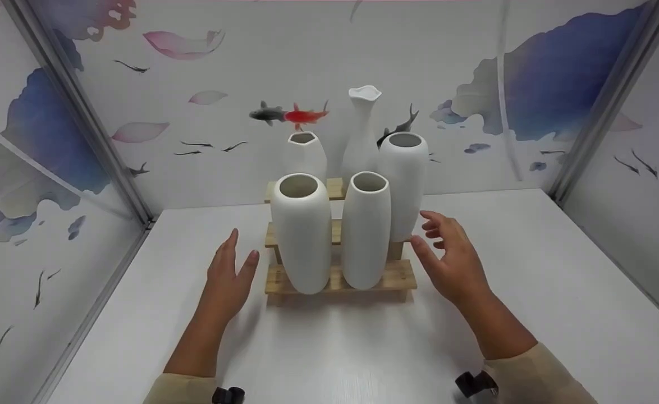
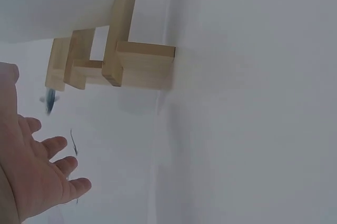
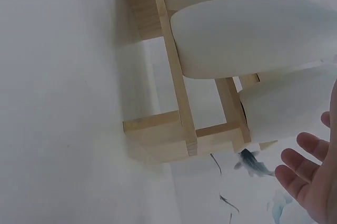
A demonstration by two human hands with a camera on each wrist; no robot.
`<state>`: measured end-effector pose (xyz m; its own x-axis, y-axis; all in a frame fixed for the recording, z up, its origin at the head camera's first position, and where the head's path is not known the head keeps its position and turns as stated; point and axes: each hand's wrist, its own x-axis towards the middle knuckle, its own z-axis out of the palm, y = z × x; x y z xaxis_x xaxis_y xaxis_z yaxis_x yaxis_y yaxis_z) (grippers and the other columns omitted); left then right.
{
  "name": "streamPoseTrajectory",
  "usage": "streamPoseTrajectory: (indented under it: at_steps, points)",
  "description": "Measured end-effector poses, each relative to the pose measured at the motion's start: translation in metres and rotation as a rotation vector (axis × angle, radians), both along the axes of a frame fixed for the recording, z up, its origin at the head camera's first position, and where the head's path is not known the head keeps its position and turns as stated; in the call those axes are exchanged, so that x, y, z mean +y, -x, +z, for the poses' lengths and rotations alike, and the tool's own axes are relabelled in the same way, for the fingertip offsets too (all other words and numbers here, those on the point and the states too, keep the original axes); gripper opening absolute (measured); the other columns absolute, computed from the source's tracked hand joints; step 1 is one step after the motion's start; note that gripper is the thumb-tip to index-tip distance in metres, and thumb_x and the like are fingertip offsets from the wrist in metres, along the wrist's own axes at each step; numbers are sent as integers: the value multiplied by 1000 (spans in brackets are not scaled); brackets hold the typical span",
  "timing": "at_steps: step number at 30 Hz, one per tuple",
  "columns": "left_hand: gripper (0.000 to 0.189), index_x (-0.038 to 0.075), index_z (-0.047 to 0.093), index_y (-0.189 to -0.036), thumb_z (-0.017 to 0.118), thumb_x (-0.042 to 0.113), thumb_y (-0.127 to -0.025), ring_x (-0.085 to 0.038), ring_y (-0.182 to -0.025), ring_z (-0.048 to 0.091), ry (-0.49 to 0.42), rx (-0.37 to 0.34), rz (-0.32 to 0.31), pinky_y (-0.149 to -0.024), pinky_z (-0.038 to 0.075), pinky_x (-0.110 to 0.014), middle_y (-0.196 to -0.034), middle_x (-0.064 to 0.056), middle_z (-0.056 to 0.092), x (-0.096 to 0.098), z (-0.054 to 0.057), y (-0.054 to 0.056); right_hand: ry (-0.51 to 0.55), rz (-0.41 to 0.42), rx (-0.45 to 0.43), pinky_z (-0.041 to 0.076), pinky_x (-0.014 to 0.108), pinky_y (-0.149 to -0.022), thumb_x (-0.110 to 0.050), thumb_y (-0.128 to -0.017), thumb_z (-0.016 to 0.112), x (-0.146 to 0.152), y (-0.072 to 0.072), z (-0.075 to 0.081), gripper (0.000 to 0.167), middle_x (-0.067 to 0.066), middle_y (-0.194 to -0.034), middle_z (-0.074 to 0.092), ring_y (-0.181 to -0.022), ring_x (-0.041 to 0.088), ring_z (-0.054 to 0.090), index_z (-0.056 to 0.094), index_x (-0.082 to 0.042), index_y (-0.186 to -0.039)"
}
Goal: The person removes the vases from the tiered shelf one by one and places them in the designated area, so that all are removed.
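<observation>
My left hand [image 1: 230, 280] and right hand [image 1: 454, 264] flank the wooden stand [image 1: 401, 275], fingers loose, thumbs apart, gripping nothing — five white vases [image 1: 366, 235] stand on its steps, tiered, I think, so rear ones show.

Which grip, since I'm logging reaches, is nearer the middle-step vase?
Right: the right grip is just right of the middle-step vase; the left grip is farther off, left of the wooden stand.

The softly lit white tabletop [image 1: 531, 264] is bordered by pale walls [image 1: 284, 50], which are printed with fish [image 1: 305, 116], pink petals [image 1: 140, 132] and blue washes [image 1: 565, 73] and joined by metal posts [image 1: 78, 106]
</observation>
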<state>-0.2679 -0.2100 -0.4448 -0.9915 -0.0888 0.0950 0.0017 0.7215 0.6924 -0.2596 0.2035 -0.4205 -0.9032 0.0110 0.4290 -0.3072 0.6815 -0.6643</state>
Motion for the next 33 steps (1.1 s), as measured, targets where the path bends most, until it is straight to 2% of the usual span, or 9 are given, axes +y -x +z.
streamPoseTrajectory:
  at_steps: [6, 14, 22, 27, 33]
  points:
    - [93, 28, 8, -174, 37, 79, -102, -41, -166, 21, -112, -53, -14, -129, 24, -68, -180, -11, 20, -2, -7, 1, 87, 80, -35, 56, 52, -106, -50, -107, 58, -8, -1, -3, 57, 7, -134, 63, -125, 23, 63, 48, -24, -157]
    - [81, 28, 14, -173, 48, 63, -108, -37, -162, 31, -264, -138, -69, -127, 32, -66, -175, -8, 32, 0, -12, 0, 199, 139, -129, 53, 47, -108, -46, -105, 62, -20, -5, 1, 56, 4, -135, 65, -127, 22, 64, 47, -27, -157]
    - [70, 24, 31, -168, 57, 46, -108, -32, -158, 41, -428, -225, -110, -125, 41, -56, -172, -6, 38, 5, -11, -3, 297, 191, -184, 50, 49, -111, -47, -100, 71, -29, -6, 3, 63, 4, -143, 62, -133, 24, 63, 47, -28, -155]
    - [68, 21, 36, -167, 62, 34, -106, -34, -151, 49, -478, -256, -144, -122, 44, -54, -170, -8, 40, 6, -14, -5, 370, 210, -228, 50, 52, -115, -48, -96, 77, -36, -5, -3, 68, 3, -147, 61, -137, 26, 62, 46, -27, -154]
    - [72, 21, 36, -167, 67, 23, -102, -31, -153, 47, -517, -281, -165, -122, 45, -51, -169, -4, 41, 6, -18, -5, 442, 217, -258, 49, 53, -116, -50, -91, 83, -46, -6, -10, 78, 1, -151, 57, -137, 26, 59, 44, -25, -154]
